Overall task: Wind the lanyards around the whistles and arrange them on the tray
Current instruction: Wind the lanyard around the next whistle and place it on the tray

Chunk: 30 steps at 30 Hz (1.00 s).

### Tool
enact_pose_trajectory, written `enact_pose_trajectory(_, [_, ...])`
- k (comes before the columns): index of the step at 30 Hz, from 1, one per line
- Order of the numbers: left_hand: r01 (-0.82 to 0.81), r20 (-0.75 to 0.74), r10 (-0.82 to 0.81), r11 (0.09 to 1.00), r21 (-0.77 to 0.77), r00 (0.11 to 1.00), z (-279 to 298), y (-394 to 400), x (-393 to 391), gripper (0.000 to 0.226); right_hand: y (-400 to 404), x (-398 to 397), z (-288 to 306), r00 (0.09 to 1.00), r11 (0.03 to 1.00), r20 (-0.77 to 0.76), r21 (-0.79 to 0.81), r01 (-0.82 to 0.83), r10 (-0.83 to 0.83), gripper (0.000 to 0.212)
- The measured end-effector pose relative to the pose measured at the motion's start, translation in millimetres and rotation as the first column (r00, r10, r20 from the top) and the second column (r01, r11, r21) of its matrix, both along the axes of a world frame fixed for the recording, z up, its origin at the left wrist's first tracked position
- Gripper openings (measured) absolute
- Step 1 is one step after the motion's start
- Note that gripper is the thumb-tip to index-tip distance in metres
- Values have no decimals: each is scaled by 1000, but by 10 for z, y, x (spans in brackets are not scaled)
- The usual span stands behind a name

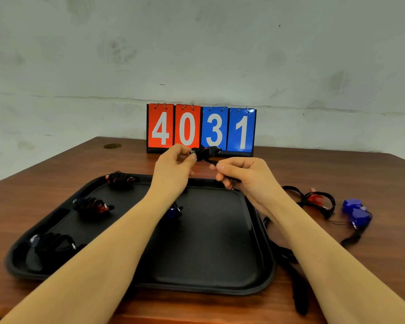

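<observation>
My left hand (173,163) pinches a whistle (205,153) wrapped in black lanyard, held up above the far edge of the black tray (208,253). My right hand (241,174) grips the loose end of that lanyard just right of the whistle. Three wound whistles lie on the tray's left side: a red one (121,178) at the far corner, a red one (92,205) in the middle, and a dark one (52,244) nearest me. A blue whistle (173,211) lies mid-tray, partly hidden by my left forearm.
To the right of the tray on the wooden table lie an unwound red whistle (316,198) with a tangled lanyard and two blue whistles (357,212). A black lanyard strap (297,288) trails along the tray's right edge. A flip scoreboard (201,129) showing 4031 stands at the back.
</observation>
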<state>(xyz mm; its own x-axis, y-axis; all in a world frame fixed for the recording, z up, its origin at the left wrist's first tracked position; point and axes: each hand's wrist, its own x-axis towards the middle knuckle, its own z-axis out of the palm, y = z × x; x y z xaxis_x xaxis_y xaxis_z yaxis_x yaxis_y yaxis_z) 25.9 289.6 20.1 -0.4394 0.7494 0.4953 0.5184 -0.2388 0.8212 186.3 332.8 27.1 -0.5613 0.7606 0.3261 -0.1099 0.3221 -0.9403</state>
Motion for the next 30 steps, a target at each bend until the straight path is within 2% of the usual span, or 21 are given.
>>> enact_pose_trajectory(3, [-34,-58,33,999,-20,998,-10,13,-14,4,-14,0,0,997,994,64,105,26,-33,12])
enact_pose_trajectory(4, [-40,-78,38,999,-26,996,-12,13,-13,3,-11,-12,-13,989,978,107,195,78,-100,11])
enact_pose_trajectory(5, [-45,-97,42,998,-35,994,-13,13,-7,3,-4,-21,-29,964,924,157,353,149,-215,10])
enact_pose_trajectory(6, [-50,-119,45,998,-44,992,-13,10,1,2,3,-33,-46,916,802,177,561,206,-360,10])
enact_pose_trajectory(7, [-55,-143,48,997,-49,989,-14,8,8,2,16,-43,-65,869,635,147,740,220,-472,12])
enact_pose_trajectory(8, [-59,-164,51,997,-49,985,-14,7,20,2,42,-47,-90,851,498,96,842,207,-517,14])
enact_pose_trajectory(9, [-63,-185,53,997,-48,981,-13,6,29,2,58,-42,-102,848,441,72,876,198,-525,17])
enact_pose_trajectory(10, [-68,-206,57,997,-46,977,-9,1,36,2,64,-32,-107,849,433,61,878,204,-524,21])
enact_pose_trajectory(13, [-85,-275,72,996,-38,959,-9,-7,43,6,70,-15,-112,843,440,62,872,216,-535,30])
enact_pose_trajectory(18, [-59,-387,52,998,-5,921,-25,-25,62,17,100,-10,-106,841,424,16,869,255,-541,22])
enact_pose_trajectory(20, [-21,-419,19,1000,0,908,-20,-29,73,19,113,0,-106,845,450,9,850,275,-534,17])
enact_pose_trajectory(25, [45,-451,-49,999,-21,891,-8,-36,66,19,116,7,-102,860,589,13,734,338,-510,14])
enact_pose_trajectory(30, [90,-448,-98,995,-39,889,-3,-63,55,21,77,27,-51,904,816,-2,429,387,-427,9])
